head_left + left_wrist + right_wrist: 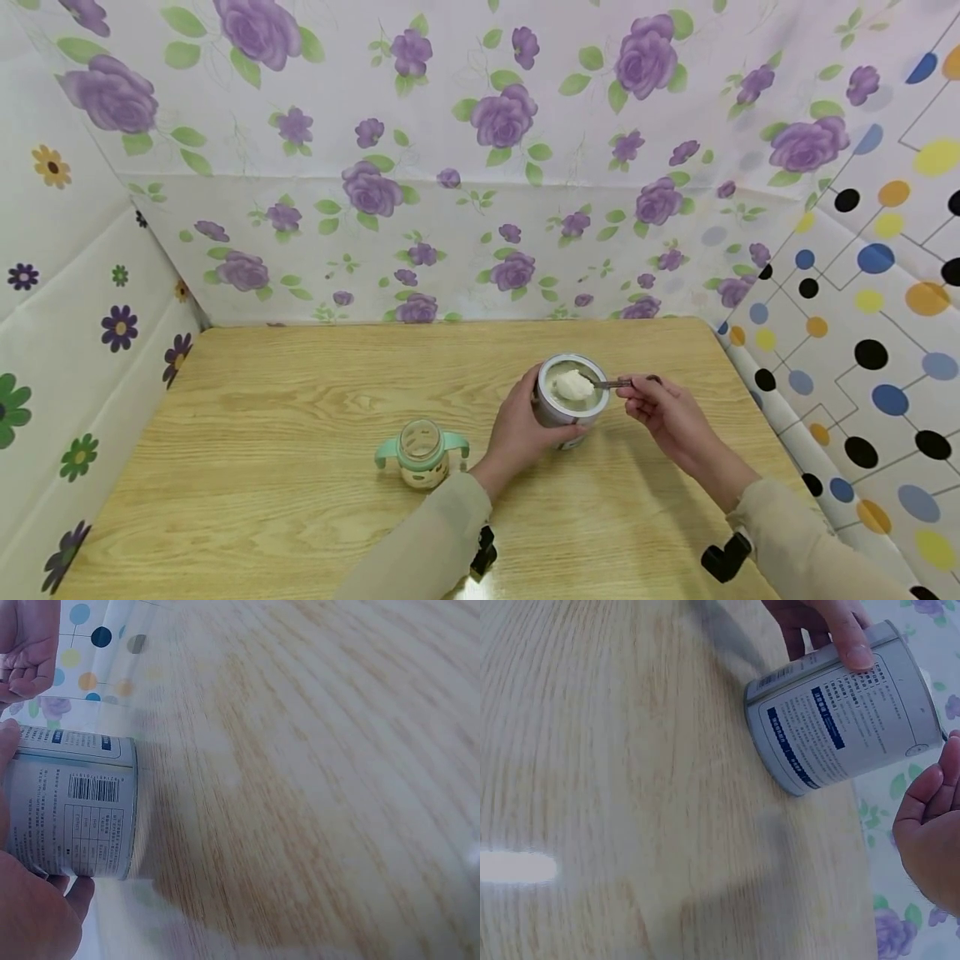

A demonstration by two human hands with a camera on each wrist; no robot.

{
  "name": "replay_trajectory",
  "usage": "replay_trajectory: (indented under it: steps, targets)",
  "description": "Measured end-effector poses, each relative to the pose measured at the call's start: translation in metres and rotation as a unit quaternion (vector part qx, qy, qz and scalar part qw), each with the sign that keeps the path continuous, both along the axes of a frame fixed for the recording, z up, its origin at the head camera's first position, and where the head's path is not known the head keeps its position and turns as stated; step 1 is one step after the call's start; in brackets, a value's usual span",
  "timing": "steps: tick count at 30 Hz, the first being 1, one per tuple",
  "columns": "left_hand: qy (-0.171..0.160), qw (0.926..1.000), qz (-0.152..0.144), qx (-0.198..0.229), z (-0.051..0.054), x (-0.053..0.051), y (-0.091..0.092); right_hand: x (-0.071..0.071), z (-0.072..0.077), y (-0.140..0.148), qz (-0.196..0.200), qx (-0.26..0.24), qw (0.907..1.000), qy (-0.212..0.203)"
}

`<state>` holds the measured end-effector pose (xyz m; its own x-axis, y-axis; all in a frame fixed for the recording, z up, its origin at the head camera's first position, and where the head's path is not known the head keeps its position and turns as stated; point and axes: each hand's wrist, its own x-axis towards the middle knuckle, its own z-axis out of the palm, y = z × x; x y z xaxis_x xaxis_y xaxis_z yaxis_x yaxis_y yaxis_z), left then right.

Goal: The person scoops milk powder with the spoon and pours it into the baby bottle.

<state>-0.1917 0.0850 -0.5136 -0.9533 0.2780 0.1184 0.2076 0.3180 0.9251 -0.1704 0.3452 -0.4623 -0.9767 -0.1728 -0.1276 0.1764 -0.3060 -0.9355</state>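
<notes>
My left hand [521, 429] grips a white printed can [558, 412] from its left side, thumb in front; the can's label and barcode show in the left wrist view. My right hand [671, 417] pinches the handle of a metal spoon [617, 384]. A heap of pale powder [573, 385] sits on the spoon's bowl at the can's open mouth, hiding the bowl. More powder appears inside, below the rim. To the left of my left forearm stands a clear baby bottle [423, 454] with mint-green handles and an open top.
The wooden table [285, 400] meets a purple-flowered cloth [367, 250] at its back edge. A dotted cloth [873, 350] hangs at the right, and a daisy-patterned one [75, 333] at the left. Both wrists carry small black devices.
</notes>
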Motion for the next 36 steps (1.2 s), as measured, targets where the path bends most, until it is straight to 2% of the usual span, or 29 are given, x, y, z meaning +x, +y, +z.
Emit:
replay_trajectory:
  steps: [6, 31, 36]
  targets:
    - [0.003, 1.0000, -0.001, 0.001, -0.0009, -0.0012, 0.0002, -0.0002, 0.0010, -0.0016, -0.019, 0.004, 0.9998, 0.009]
    - [-0.006, 1.0000, -0.003, 0.005, 0.0012, 0.0006, -0.0009, 0.0008, -0.0027, -0.0053, -0.018, 0.021, 0.9991, 0.031]
    - [-0.006, 1.0000, -0.001, 0.004, 0.0009, 0.0000, -0.0006, -0.0001, -0.0037, -0.0059, -0.010, 0.001, 0.9996, 0.025]
